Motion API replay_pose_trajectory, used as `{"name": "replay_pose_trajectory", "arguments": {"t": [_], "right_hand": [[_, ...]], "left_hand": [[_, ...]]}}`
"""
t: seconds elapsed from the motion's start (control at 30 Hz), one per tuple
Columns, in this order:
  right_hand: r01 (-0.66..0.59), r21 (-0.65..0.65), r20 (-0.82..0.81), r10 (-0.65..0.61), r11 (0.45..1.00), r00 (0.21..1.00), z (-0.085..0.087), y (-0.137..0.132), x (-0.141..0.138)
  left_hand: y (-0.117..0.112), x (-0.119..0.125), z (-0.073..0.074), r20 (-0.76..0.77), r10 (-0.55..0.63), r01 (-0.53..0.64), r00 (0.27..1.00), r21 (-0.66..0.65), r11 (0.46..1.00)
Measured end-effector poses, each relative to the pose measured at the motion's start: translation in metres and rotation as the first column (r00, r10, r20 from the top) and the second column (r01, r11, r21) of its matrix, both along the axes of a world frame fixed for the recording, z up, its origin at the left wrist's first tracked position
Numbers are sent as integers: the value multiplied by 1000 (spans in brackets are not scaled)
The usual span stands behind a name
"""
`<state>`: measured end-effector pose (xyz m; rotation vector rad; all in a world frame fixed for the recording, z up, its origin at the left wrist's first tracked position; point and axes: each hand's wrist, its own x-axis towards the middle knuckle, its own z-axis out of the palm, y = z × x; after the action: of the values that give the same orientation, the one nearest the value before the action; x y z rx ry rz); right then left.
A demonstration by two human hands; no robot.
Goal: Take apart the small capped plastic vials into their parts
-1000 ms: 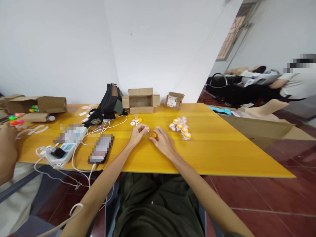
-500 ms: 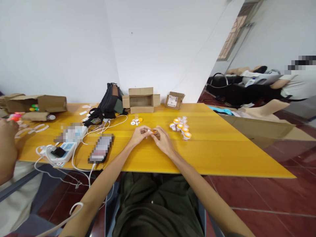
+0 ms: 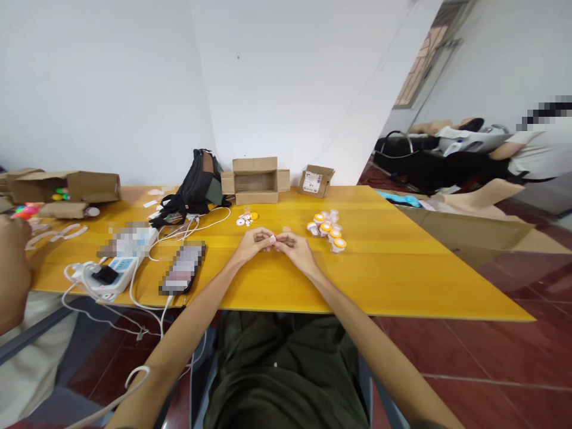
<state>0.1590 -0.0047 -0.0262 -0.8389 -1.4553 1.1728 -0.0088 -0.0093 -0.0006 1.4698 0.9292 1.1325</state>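
A small white piece (image 3: 272,239) is located between the fingertips of the two hands, raised just over the table (image 3: 379,280) before the seated person. The left hand (image 3: 255,244) has its grip closed on this piece, pinched between thumb and fingers. The right hand (image 3: 295,247) has its fingertips drawn in against the other side; whether its grip also clamps the piece cannot be told.

Change noted: one second ago the hands were apart, with an orange part showing at the right fingers; now the fingertips meet, and no orange shows between them. Whether that part is hidden behind the fingers cannot be determined. In this inspector's judgement, the work has passed from bringing pieces together to close two-handed handling.

Beyond the left hand lie loose white parts (image 3: 241,222) beside an orange disc (image 3: 254,215). Near the right hand is a cluster of clear containers with orange-rimmed tops (image 3: 326,228). Both groups appear undisturbed over the interval.

Farther out, an open cardboard box (image 3: 256,196) and a smaller carton (image 3: 314,182) stand towards the wall, with a dark backpack (image 3: 200,182) beside the former. A phone (image 3: 183,268) and a power strip (image 3: 120,274) with cables lie to the left. At the far left, another person's hand (image 3: 13,262) is partly in view.
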Motion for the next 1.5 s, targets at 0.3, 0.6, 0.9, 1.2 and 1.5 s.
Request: {"name": "replay_pose_trajectory", "arguments": {"t": [0.3,0.6,0.9,1.2,1.5], "right_hand": [[-26,-91,-46,21,995,999,2,-5,0],[1,-14,33,-1,1000,999,0,-2,1],[10,-10,40,-10,1000,999,-1,-2,2],[-5,-65,-5,5,998,1000,-7,0,2],[-29,-151,-100,14,988,995,-7,-1,1]], "left_hand": [[-2,3,-4,-85,-26,35,996,98,995],[-5,5,-10,-274,71,5,959,265,964],[-8,6,-9,-340,81,44,937,346,937],[-8,5,-9,-340,75,40,937,319,947],[-5,6,-10,-275,39,38,961,270,962]]}}
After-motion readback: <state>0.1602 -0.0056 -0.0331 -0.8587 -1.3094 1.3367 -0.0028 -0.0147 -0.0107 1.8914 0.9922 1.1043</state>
